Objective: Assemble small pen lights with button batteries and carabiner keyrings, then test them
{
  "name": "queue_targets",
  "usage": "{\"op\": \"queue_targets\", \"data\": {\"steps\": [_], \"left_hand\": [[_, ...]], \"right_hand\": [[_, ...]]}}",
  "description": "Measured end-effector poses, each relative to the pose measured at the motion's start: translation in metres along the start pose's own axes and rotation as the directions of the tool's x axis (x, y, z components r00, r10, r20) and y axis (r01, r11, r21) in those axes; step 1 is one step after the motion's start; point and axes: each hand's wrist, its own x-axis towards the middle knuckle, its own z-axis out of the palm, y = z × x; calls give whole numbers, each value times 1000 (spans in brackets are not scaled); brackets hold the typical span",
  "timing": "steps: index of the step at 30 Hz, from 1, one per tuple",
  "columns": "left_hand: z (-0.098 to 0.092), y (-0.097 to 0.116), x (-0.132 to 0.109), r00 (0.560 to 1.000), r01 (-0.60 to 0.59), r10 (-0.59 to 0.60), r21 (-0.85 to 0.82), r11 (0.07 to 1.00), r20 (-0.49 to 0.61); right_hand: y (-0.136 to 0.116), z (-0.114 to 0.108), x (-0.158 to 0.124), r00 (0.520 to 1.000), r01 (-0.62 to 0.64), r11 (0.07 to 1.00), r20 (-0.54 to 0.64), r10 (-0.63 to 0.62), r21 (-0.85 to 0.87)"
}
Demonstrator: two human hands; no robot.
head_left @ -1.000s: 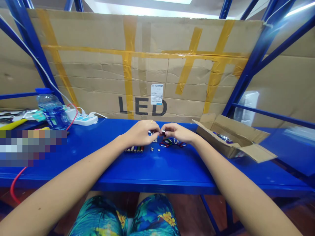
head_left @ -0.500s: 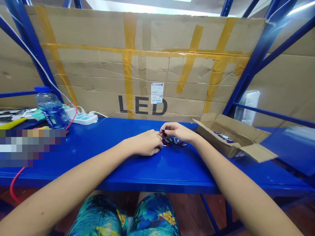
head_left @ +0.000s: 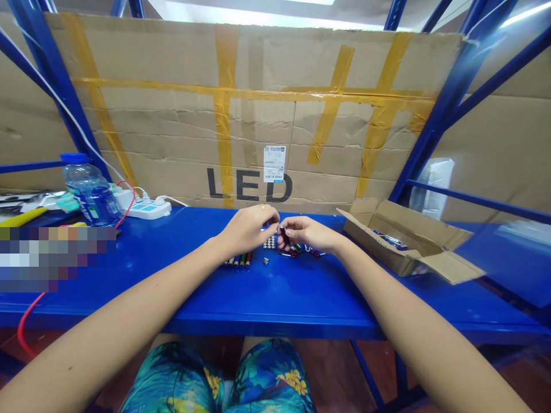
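Observation:
My right hand (head_left: 307, 232) is closed around a small dark red tube (head_left: 283, 234) with a silvery end, held upright. My left hand (head_left: 247, 226) is beside it, fingers curled and thumb bent inward at the tube's upper end; anything in that pinch is too small or hidden to name. Under the hands lie rows of small silvery pieces (head_left: 270, 243). Partly covered by my left wrist, several coloured tubes (head_left: 241, 261) lie side by side. One loose silvery piece (head_left: 266, 261) rests on the blue tabletop. Beneath my right hand are coloured carabiner clips (head_left: 316, 252).
An open cardboard box (head_left: 400, 252) with metallic items inside stands at the right. On the left are a plastic bottle (head_left: 92, 192) and a white power strip (head_left: 148, 209) with cables. A large taped cardboard panel (head_left: 172, 132) rises behind the blue table (head_left: 275, 304).
My left hand has lifted and shifted left and away from me, uncovering the silvery pieces and the coloured tubes. My right hand stays nearly in place, still holding the dark red tube.

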Motion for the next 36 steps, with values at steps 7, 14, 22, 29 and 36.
{"op": "queue_targets", "data": {"steps": [7,14,22,29,36], "left_hand": [[2,1,-2,999,-7,10,-81,997,33],[0,4,-2,998,0,5,-80,997,57],[2,1,-1,999,29,-23,-140,990,49],[6,-2,0,998,56,-56,-191,980,5],[-11,-5,1,987,49,-28,-131,990,155]], "right_hand": [[-3,7,0,999,16,996,47,-20,84],[-2,5,1,998,39,997,37,-42,70],[-3,6,1,999,22,1000,30,-22,0],[-8,8,-1,998,30,997,49,-27,-71],[0,1,4,998,18,1000,-56,-17,13]]}}
